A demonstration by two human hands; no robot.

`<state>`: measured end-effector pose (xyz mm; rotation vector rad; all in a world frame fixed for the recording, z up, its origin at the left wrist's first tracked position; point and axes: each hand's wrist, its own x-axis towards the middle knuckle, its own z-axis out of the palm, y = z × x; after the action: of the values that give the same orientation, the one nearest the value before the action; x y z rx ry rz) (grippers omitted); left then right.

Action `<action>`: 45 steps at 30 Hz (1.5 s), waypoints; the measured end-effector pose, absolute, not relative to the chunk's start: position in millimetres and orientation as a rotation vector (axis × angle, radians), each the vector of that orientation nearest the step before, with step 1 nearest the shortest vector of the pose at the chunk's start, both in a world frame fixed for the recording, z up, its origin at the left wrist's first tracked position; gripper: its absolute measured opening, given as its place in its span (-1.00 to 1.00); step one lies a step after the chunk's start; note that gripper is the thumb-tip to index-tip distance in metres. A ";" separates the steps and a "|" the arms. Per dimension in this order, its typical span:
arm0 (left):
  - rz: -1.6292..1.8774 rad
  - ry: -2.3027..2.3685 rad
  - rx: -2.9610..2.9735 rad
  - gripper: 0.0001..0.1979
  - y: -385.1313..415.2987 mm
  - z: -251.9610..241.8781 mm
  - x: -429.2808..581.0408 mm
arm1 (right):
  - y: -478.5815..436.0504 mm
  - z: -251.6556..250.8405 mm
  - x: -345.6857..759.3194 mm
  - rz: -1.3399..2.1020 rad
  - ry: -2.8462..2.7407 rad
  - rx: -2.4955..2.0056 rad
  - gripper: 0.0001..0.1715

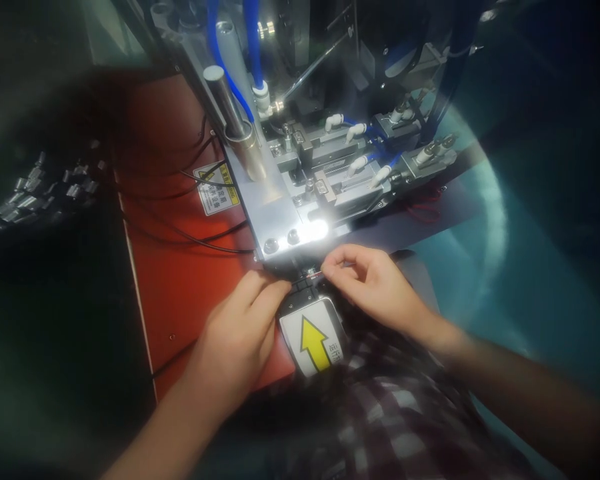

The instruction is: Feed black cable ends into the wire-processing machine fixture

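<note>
My left hand (245, 327) is closed, thumb and fingers together at the left side of a small dark fixture (304, 292) under the front of the machine. Whatever lies between those fingertips is hidden. From the right, my right hand (367, 283) comes in with thumb and forefinger pinched on a thin reddish wire-like piece (316, 274), whose end reaches over the fixture. A white label with a yellow arrow (313, 340) lies just below the fixture, between my hands. Above them is a bright metal plate (285, 230) with bolts.
The machine carries air cylinders (350, 193) with white fittings and a blue hose (253, 47). A metal post (227, 100) rises from the plate. Black cables (200, 237) cross the red base (180, 293) near a warning label (216, 190). Small shiny metal pieces (30, 193) lie at far left.
</note>
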<state>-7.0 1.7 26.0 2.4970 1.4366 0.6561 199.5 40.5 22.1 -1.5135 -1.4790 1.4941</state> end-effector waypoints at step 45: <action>0.678 1.447 2.509 -0.76 3.3 25.7 -6.3 | 42.6 25.7 198.4 1.571 -1.426 -1.585 -0.83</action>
<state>-6.3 3.3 25.7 2.5088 1.4466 0.6775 198.4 42.6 25.7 -1.5855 -1.4260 1.5710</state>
